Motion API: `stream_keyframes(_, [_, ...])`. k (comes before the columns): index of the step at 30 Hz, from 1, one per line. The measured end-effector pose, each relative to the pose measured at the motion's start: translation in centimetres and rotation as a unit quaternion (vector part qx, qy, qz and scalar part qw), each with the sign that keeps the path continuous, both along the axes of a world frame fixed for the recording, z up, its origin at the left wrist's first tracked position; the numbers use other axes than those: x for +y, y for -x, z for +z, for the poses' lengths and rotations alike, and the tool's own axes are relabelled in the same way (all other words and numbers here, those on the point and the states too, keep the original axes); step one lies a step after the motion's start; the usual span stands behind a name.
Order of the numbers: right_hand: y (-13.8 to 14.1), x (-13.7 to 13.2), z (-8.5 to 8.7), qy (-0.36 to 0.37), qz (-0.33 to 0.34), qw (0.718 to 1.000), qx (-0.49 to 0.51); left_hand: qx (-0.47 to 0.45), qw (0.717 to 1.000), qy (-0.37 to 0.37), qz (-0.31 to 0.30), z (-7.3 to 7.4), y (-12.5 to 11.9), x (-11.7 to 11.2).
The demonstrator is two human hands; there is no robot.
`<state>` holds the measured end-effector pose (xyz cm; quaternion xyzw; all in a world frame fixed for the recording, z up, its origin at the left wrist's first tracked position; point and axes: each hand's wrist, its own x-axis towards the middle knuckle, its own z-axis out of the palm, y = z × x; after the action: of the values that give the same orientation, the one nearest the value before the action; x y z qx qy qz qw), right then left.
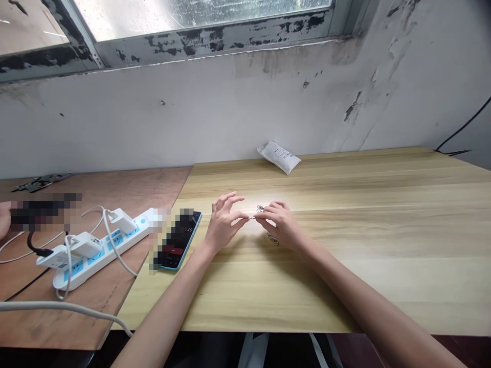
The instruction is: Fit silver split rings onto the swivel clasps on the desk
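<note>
Silver bit [251,218] pinched btwn half-open L hand [226,223] & R hand [276,223]

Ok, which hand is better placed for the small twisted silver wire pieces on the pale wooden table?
Probably the right hand: one twisted silver wire piece lies by its fingers, and a second wire piece at its lower edge. The left hand sits farther off, only its fingertips reaching toward them.

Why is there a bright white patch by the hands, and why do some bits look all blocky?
In the head view, glare whitens the wooden tabletop between the left hand and right hand; blocky pixelation covers part of the smartphone; the window looks washed out.
</note>
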<state>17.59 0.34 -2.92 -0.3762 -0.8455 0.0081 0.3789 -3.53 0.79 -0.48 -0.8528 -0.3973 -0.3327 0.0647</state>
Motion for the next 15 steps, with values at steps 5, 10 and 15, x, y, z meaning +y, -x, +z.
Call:
stream_keyframes(5, [0.2,-0.2,0.0,0.014,-0.013,1.000,-0.013,0.004,1.000,-0.016,-0.016,-0.1,-0.1,0.0])
stream_keyframes(10, [0.6,-0.7,0.3,0.088,-0.059,0.994,-0.017,-0.001,0.999,-0.033,-0.035,-0.1,-0.4,0.0])
stream_keyframes(15, [1.2,-1.2,0.5,0.026,-0.135,0.990,-0.023,-0.046,0.999,-0.016,-0.015,-0.3,-0.7,-0.2])
